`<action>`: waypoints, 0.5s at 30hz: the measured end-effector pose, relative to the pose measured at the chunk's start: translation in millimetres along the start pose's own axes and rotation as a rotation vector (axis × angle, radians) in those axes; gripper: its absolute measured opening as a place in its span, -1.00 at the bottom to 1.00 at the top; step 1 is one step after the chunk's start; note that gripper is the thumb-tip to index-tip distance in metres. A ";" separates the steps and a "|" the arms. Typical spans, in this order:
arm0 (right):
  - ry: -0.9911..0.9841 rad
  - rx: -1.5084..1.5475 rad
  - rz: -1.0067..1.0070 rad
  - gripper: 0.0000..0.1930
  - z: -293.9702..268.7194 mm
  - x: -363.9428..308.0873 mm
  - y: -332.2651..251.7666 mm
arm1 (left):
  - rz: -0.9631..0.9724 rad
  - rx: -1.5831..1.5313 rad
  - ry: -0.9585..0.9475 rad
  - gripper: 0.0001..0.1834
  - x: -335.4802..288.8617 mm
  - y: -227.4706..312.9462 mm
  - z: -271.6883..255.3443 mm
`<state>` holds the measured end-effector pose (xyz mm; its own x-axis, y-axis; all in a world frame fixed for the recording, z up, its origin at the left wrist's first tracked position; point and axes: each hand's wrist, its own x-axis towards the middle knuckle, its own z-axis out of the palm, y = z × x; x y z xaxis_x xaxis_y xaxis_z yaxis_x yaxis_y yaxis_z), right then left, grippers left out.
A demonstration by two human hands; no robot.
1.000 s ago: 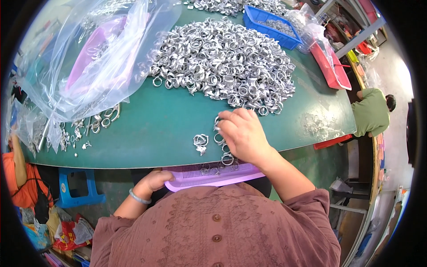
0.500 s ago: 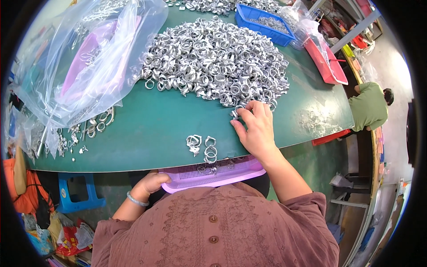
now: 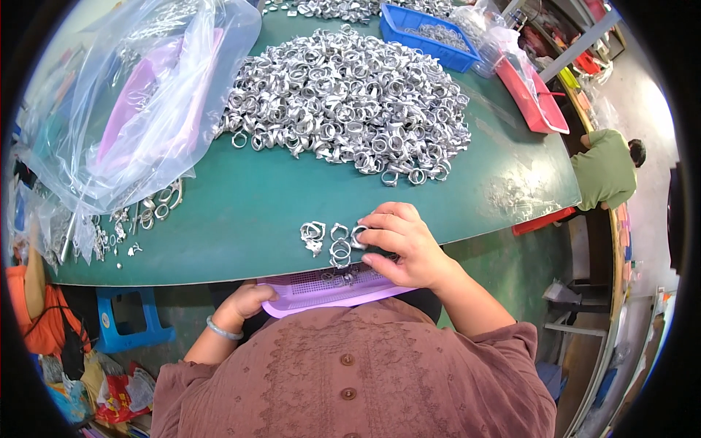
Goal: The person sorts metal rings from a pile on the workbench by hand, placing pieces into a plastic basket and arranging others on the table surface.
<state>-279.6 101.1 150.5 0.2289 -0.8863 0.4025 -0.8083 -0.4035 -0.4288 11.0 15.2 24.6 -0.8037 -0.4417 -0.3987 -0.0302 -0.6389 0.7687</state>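
Note:
My left hand (image 3: 250, 300) is closed on the left end of a purple plastic basket (image 3: 332, 302), which sits at my lap under the table's front edge. Some metal pieces show in the basket. Near that edge my right hand (image 3: 403, 247) has its fingers curled, their tips on a silver-coloured metal ring (image 3: 358, 236). Just left of it lie more loose rings (image 3: 340, 253) and a small cluster of metal pieces (image 3: 312, 236). Beyond my hands spreads a big heap of metal rings (image 3: 350, 102).
A clear plastic bag (image 3: 182, 124) partly covers a pink tray at the left of the green table (image 3: 241, 212). Small metal scraps (image 3: 117, 230) lie by it. At the back stand a blue basket (image 3: 431, 36) and a red tray (image 3: 533, 102). A person in green (image 3: 606, 171) is at the right.
My right hand has come from the heap's near edge toward me with a ring, to beside the loose rings. The left hand keeps its hold on the basket.

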 end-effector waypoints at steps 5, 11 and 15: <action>0.322 -0.101 0.232 -0.77 -2.0 -2.4 20.5 | -0.064 0.030 0.080 -0.32 -0.2 -0.2 -0.1; 0.272 -0.350 0.352 -0.66 0.9 8.0 33.4 | -0.047 0.017 0.058 -0.31 -0.8 0.9 1.3; 0.350 -0.336 0.391 -0.69 3.1 9.8 35.4 | -0.033 0.000 0.054 -0.44 -1.3 2.4 3.7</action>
<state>-304.2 77.5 136.8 -0.2635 -0.8043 0.5327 -0.9361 0.0798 -0.3425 9.8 16.6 28.9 -0.7690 -0.4539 -0.4502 -0.0563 -0.6534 0.7549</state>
